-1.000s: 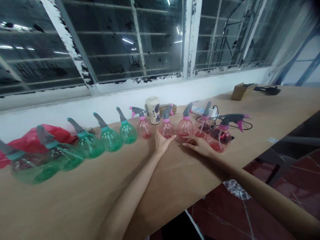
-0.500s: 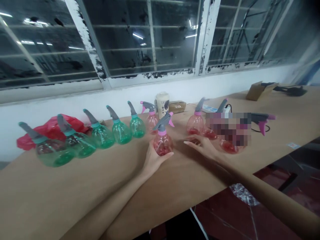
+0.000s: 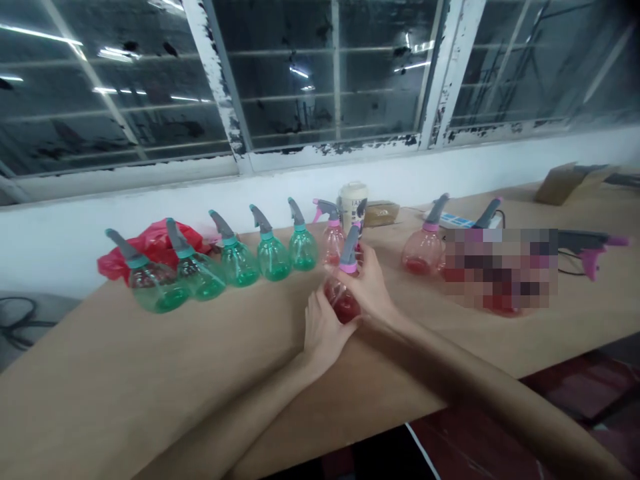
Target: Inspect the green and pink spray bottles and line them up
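Observation:
A pink spray bottle [image 3: 344, 299] with a grey trigger head stands on the brown table [image 3: 150, 373] in front of me. My left hand [image 3: 323, 330] cups its lower left side with curled fingers. Over its upper right side and neck lies my right hand [image 3: 369, 288], fingers wrapped round it. Behind it, along the wall, stand several green spray bottles [image 3: 270, 257] on the left and more pink spray bottles [image 3: 424, 248] on the right.
A red plastic bag [image 3: 150, 245] lies behind the leftmost green bottles. A paper cup [image 3: 351, 200] and a small box [image 3: 381, 213] stand by the wall. A power strip [image 3: 460, 220] and a cardboard box [image 3: 560, 183] sit further right. The table's front edge runs close to me.
My left hand pulled one pink bottle out of the row toward me. My right hand moved left from the table onto that bottle. The view shifted left.

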